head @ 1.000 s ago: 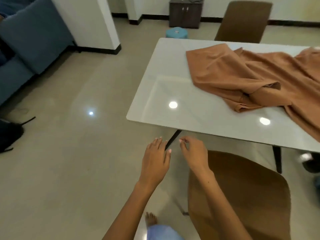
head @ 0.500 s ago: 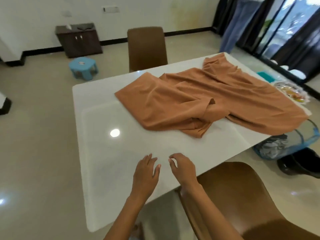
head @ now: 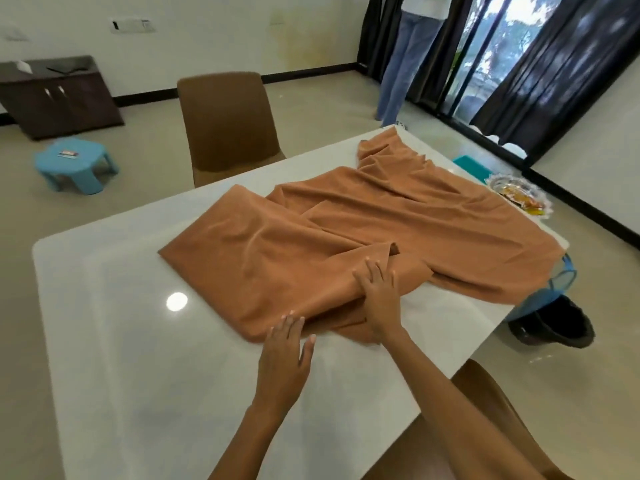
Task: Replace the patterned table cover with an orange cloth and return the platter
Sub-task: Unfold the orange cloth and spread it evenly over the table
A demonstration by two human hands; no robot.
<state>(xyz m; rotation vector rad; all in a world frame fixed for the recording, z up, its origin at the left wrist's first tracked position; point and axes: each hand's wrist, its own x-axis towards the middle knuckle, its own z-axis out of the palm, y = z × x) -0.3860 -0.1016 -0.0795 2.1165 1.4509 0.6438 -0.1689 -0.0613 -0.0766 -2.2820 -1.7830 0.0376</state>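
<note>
An orange cloth [head: 346,237] lies bunched and partly folded across the right half of the white glossy table [head: 121,341]. My right hand [head: 377,296] rests flat on a fold near the cloth's near edge, fingers straight. My left hand [head: 284,355] lies on the bare tabletop with its fingertips touching the cloth's near edge. A platter [head: 519,197] with colourful contents sits off the table past its far right corner. No patterned cover is in view.
A brown chair [head: 225,126] stands at the table's far side, another [head: 485,410] at my near right. A blue basket [head: 554,289] and a dark bucket [head: 554,327] sit on the floor at the right. A blue stool [head: 74,164], a dark cabinet [head: 59,98] and a standing person [head: 405,64] are beyond.
Both hands moved forward over the table from its near edge to the cloth; the right hand now lies on a fold, the left touches the edge. The view turned right and closer.
</note>
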